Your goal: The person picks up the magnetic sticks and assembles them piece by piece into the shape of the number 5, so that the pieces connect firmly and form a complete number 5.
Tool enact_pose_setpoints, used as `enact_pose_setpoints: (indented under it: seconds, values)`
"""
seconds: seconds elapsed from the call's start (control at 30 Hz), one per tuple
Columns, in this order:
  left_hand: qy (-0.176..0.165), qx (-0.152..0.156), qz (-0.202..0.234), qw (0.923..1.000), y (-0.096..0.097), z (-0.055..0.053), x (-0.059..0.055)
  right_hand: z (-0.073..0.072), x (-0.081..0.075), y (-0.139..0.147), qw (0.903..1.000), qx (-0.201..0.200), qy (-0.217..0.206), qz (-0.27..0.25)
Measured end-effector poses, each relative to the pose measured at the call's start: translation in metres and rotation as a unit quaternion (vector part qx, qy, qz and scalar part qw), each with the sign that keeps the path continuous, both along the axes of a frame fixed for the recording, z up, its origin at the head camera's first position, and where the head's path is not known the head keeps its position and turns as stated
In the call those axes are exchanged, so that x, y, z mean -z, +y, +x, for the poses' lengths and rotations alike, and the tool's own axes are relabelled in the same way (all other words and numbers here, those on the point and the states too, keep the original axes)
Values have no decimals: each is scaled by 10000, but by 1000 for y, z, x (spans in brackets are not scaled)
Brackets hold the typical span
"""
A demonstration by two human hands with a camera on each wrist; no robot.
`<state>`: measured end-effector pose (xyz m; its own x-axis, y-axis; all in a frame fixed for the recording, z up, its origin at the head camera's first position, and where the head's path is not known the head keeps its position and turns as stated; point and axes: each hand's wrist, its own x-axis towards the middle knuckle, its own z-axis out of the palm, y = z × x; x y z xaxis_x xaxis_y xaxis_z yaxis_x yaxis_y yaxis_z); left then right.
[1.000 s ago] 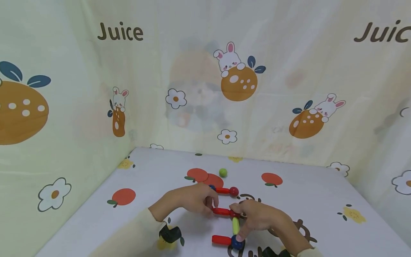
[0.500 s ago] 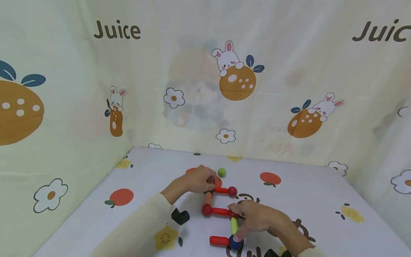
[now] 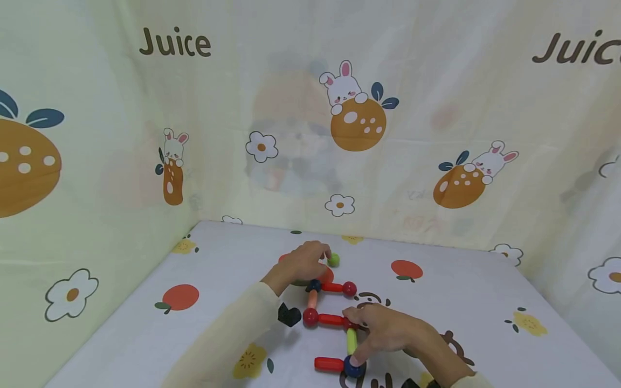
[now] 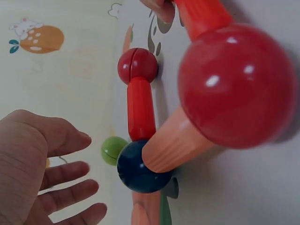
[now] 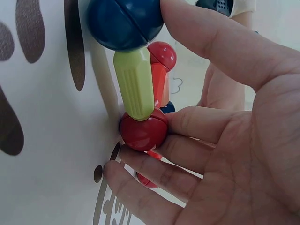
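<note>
A zigzag structure of toy balls and sticks lies on the table. Its near end has a red stick (image 3: pixel 329 364) and a blue ball (image 3: pixel 354 367). A yellow-green stick (image 5: pixel 133 84) joins that ball to a red ball (image 5: pixel 143 132). My right hand (image 3: pixel 390 330) holds this part, thumb on the blue ball and fingers against the red one. Farther back come another red ball (image 3: pixel 310 317), a peach stick (image 3: pixel 312 299) and a dark blue ball (image 4: pixel 140 166). My left hand (image 3: pixel 308 261) reaches past them with spread fingers, fingertips close beside a loose green ball (image 3: pixel 333 260).
The white tablecloth (image 3: pixel 218 323) has printed fruit and flowers. A pale curtain (image 3: pixel 218 108) with bunny prints stands behind the table and at its sides. The structure's far red ball (image 3: pixel 349 289) lies between the left hand and the right hand.
My left hand has moved off the structure's middle, back over the dark blue ball and on to the green ball, uncovering the peach stick. The right hand keeps its hold.
</note>
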<state>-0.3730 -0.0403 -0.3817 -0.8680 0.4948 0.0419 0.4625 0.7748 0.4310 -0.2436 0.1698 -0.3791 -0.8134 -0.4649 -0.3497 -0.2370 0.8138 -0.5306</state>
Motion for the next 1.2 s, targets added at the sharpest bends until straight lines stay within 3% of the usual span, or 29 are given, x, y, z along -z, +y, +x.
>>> enact_pose_setpoints:
  seconds: [0.2, 0.4, 0.63, 1.0, 1.2]
  values:
    - [35, -143, -269, 9995, 9, -4, 1, 1, 1, 1, 10000, 31, 1, -80]
    - [-267, 35, -486, 9985, 19, -6, 4, 2, 3, 2, 9994, 149, -137, -288]
    - [-214, 45, -932, 9954, 29, -11, 6, 3, 7, 4, 9984, 160, -213, -507]
    - [-476, -47, -875, 9950, 30, -15, 6, 3, 9, 7, 9990, 164, -100, -411]
    - [-276, 48, -983, 9948, 29, -21, 11, 4, 10, 8, 9985, 217, -122, -485]
